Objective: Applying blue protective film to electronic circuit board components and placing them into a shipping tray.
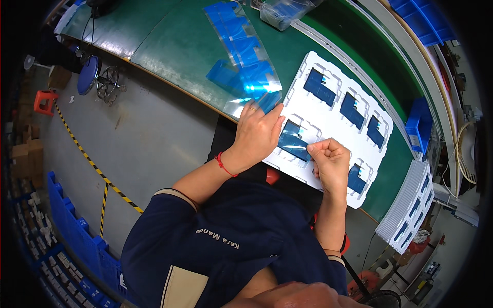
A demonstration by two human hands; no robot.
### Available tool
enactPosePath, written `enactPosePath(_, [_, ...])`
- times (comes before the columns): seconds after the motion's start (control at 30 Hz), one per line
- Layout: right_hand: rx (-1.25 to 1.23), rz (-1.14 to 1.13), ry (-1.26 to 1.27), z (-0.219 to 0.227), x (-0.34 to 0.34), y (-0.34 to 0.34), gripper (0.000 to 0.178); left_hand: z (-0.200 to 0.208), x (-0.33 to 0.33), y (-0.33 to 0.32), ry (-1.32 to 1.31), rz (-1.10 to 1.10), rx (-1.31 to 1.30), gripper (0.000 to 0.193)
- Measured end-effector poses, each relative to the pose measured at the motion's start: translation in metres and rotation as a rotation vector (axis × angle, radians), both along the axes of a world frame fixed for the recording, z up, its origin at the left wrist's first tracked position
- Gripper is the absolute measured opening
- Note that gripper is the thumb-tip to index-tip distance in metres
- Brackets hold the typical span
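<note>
Apparently the right hand (331, 160) pinches clear film (302, 148); the panel (289, 139) left of its fingertips (310, 148) seems light, fragile, best held by edges. The left hand (258, 126), loosely spread, touches blue film (271, 100).

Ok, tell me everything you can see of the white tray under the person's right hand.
The white tray is shallow, roughly rectangular and plastic-looking, with notched edges and moulded recesses. Five dark flat pieces show in it; the right hand hides part of the near row. It lies flat, slanted in view, on the green table, its near edge seemingly overhanging. The left hand is at its left corner, contact unclear.
</note>
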State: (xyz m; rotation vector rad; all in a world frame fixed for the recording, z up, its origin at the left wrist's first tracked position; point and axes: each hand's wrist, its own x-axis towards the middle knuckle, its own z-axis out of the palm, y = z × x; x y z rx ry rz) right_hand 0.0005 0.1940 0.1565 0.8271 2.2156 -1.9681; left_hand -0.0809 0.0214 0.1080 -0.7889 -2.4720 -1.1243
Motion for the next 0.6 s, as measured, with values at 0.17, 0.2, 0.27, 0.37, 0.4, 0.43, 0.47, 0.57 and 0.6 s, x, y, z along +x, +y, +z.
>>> enactPosePath(0.17, [0.026, -0.001, -0.009, 0.002, -0.002, -0.002, 0.009, 0.005, -0.001, -0.003, -0.011, -0.032, 0.003, 0.038])
enactPosePath(0.2, [0.047, 0.001, -0.024, 0.003, -0.002, -0.003, 0.009, 0.006, -0.002, -0.003, -0.011, -0.034, 0.002, 0.038])
enactPosePath(0.27, [0.075, 0.001, -0.005, 0.001, -0.001, -0.005, 0.008, 0.007, -0.002, -0.004, -0.02, -0.034, -0.026, 0.05])
enactPosePath(0.37, [0.168, 0.014, 0.016, -0.005, 0.002, -0.006, 0.008, 0.011, 0.001, -0.005, -0.088, -0.035, -0.05, 0.053])
enactPosePath(0.4, [0.233, 0.027, 0.016, -0.007, 0.003, -0.007, 0.008, 0.011, 0.001, -0.005, -0.088, -0.037, -0.051, 0.053])
enactPosePath(0.43, [0.231, 0.025, 0.015, -0.01, 0.005, -0.008, 0.008, 0.011, 0.002, -0.005, -0.068, -0.042, -0.032, 0.052])
enactPosePath(0.47, [0.309, 0.02, 0.045, -0.012, 0.005, -0.01, 0.008, 0.011, 0.001, -0.005, -0.047, -0.048, -0.012, 0.052])
enactPosePath(0.57, [0.51, 0.069, 0.057, -0.003, 0.005, -0.02, 0.012, 0.01, 0.002, -0.004, -0.051, -0.042, -0.015, 0.052])
enactPosePath(0.6, [0.635, 0.126, 0.041, 0.0, 0.004, -0.022, 0.017, 0.008, 0.001, -0.004, -0.053, -0.044, -0.018, 0.052])
